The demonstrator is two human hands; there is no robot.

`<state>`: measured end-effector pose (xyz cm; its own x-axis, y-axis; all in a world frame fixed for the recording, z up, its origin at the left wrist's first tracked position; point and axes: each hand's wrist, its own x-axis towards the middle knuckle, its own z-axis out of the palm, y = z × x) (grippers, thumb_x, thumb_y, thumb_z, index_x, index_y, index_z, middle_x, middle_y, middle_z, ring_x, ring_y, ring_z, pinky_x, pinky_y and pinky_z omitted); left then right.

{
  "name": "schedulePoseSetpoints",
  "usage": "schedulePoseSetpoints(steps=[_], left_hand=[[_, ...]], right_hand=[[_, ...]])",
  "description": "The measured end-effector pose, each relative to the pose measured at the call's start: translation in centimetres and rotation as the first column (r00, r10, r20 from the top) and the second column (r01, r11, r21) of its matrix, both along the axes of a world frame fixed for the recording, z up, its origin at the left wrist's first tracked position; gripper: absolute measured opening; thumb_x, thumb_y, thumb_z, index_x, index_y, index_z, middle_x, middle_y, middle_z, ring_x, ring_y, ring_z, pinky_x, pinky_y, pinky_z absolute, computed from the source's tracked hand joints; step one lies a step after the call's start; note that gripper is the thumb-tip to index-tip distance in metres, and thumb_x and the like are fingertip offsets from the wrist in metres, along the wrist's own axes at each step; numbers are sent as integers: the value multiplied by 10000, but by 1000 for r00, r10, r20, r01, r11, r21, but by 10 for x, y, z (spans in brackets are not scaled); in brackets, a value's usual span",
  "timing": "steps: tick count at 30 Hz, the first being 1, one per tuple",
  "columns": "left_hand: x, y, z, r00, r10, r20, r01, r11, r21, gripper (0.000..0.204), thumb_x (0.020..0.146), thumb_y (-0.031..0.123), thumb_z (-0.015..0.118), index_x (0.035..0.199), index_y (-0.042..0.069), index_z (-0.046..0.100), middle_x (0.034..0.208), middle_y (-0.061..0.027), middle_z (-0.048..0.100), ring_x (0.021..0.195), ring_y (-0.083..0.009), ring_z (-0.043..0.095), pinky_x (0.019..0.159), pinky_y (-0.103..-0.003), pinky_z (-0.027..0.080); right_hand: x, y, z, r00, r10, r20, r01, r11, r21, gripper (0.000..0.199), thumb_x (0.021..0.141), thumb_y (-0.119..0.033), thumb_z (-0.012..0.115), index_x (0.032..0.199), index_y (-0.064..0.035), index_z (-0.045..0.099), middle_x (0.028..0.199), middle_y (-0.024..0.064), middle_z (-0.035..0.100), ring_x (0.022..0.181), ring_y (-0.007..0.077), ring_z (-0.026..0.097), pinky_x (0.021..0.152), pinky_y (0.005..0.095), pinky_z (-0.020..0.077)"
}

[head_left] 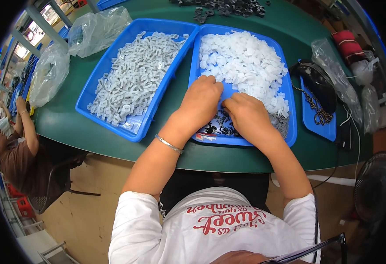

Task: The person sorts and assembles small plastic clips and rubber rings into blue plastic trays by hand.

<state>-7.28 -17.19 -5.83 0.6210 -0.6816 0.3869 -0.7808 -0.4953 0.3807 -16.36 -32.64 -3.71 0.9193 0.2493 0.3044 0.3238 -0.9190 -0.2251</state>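
Note:
Both of my hands are over the right blue tray (pixel 292 127). My left hand (pixel 203 97) has its fingers curled and closed at the tray's left side. Close beside it, my right hand (pixel 247 113) is closed in a pinch, pointing towards the left one. Whatever the fingertips hold is hidden or too small to make out. Beyond the hands lies a heap of white translucent plastic pieces (pixel 241 55). Small black parts (pixel 223 123) lie scattered below the hands, and little grey parts (pixel 280 125) fill the tray's near right corner.
A second blue tray (pixel 82 99) on the left holds many pale grey plastic parts (pixel 135 75). Black parts (pixel 228 6) are piled at the back. Clear bags (pixel 98 31) lie far left. At right, a small blue tray (pixel 311 119) bears a black bag (pixel 318 83). A co-worker (pixel 21 149) sits left.

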Motion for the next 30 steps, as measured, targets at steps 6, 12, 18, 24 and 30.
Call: schedulePoseSetpoints(steps=[6,12,18,24,30], left_hand=[[-2,0,2,1000,15,-6,-15,998,-53,96,785,14,680,864,17,628,887,-149,623,917,-340,587,797,-419,490],[-3,1,19,982,93,-167,-138,950,-281,83,839,44,671,894,11,618,886,-187,655,835,-356,648,724,-423,511],[2,-1,15,976,71,-206,-148,908,-391,114,869,58,656,960,-8,639,920,-207,670,851,-369,659,754,-401,524],[4,-1,14,933,-1,-361,-152,905,-397,148,895,34,624,1029,-25,647,915,-160,689,812,-249,678,740,-343,533],[3,-2,27,681,-205,-703,-209,866,-454,190,942,37,589,1103,-52,638,969,-84,673,800,-119,643,732,-265,542]], right_hand=[[3,0,-4,995,69,67,-63,993,-96,89,749,-22,627,838,-30,625,813,108,593,827,300,595,747,410,492],[-1,-4,9,998,-48,-40,57,956,287,53,847,-55,646,879,-18,625,838,126,619,821,327,615,734,420,498],[5,-1,1,995,82,63,-93,975,200,47,840,-92,658,848,-47,650,812,113,605,815,312,612,730,434,492],[5,2,0,991,131,41,-133,988,74,41,815,-57,624,798,-22,614,797,120,581,809,307,586,733,430,477],[2,-2,2,989,143,-21,-142,989,25,53,809,-37,607,834,-5,573,830,145,570,838,316,578,752,429,470]])
